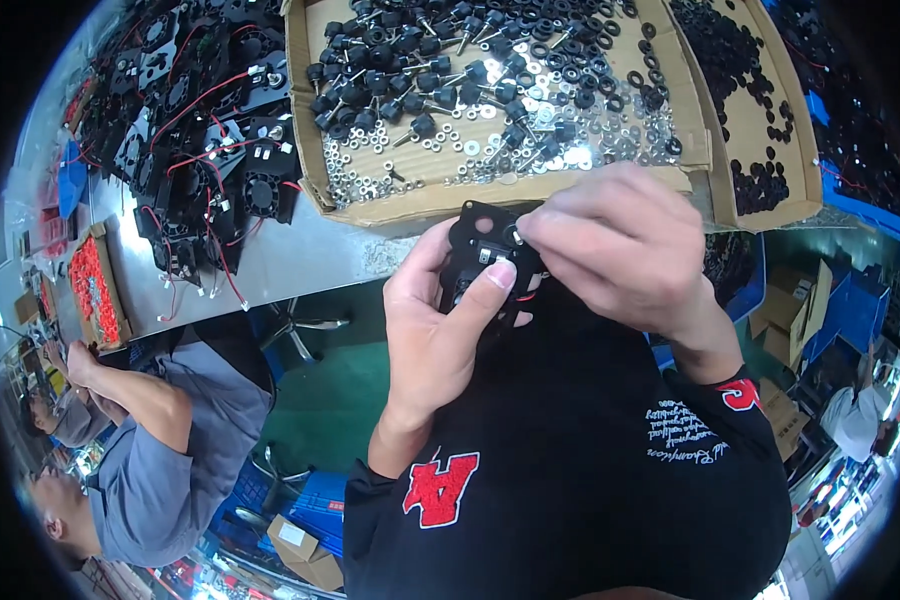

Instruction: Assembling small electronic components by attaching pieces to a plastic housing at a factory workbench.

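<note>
My left hand (428, 335) is closed around a black flat assembly (465, 240) with round holes, small white connectors and a bit of red wire. Its thumb presses on the assembly's face. My right hand (625, 245), slightly blurred, has its fingertips pinched together at the assembly's upper right corner. A small round metallic part (516, 236) shows at those fingertips; its exact kind is too small to tell. Just beyond both hands stands a shallow cardboard tray (410, 208) holding black knobs with metal shafts (422, 127), black rings (595, 60), nuts (365, 145) and flat washers.
Black fan assemblies (260, 190) with red wires are heaped on the metal table (320, 260) at the left. A second cardboard tray (805, 190) of black rings stands at the right. A box of red parts (95, 285) lies far left, near a seated co-worker in grey (190, 410).
</note>
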Tool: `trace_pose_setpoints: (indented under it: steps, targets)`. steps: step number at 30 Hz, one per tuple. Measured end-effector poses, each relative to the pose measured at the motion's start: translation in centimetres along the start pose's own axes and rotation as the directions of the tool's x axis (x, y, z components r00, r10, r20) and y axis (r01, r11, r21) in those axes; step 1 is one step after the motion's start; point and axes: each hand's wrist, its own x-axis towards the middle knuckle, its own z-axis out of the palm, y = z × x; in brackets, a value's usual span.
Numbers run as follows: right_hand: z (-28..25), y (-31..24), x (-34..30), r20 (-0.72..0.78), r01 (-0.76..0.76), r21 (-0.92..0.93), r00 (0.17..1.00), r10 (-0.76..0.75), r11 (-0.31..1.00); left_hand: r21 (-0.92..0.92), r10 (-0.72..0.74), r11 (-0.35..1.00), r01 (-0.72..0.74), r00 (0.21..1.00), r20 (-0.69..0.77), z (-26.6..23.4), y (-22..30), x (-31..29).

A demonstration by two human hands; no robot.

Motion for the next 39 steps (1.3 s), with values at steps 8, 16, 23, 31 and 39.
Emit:
trace_pose_setpoints:
  steps: [8, 16, 23, 31, 39]
  targets:
    - [-0.3, 0.0, -0.5, -0.003, 0.111, -0.031, 0.994, -0.112, 0.993, -0.036, -0.046, 0.998, 0.045, 0.999, -0.024, 0.4, -0.1, 0.0]
    - [-0.6, -0.4, -0.6, 0.043, 0.115, -0.047, 0.993, -0.113, 0.992, -0.035, -0.048, 0.998, 0.048, 0.999, -0.010, 0.8, -0.1, -0.2]
    - [-0.3, -1.2, -0.4, 0.232, -0.440, 0.328, 0.895, 0.380, 0.836, 0.021, -0.002, 1.000, 0.003, 0.999, -0.055, 0.6, -0.5, -0.5]
    - [0.8, 0.3, 4.9, 0.218, -0.343, 0.103, 0.924, 0.315, 0.934, -0.007, -0.003, 1.000, 0.002, 0.995, -0.100, -2.0, -0.3, -2.3]
    - [4.5, 2.0, 8.9, 0.366, -0.342, -0.387, 0.795, 0.484, 0.856, -0.094, 0.068, 0.993, -0.072, 0.997, -0.043, -5.3, -0.1, -3.0]
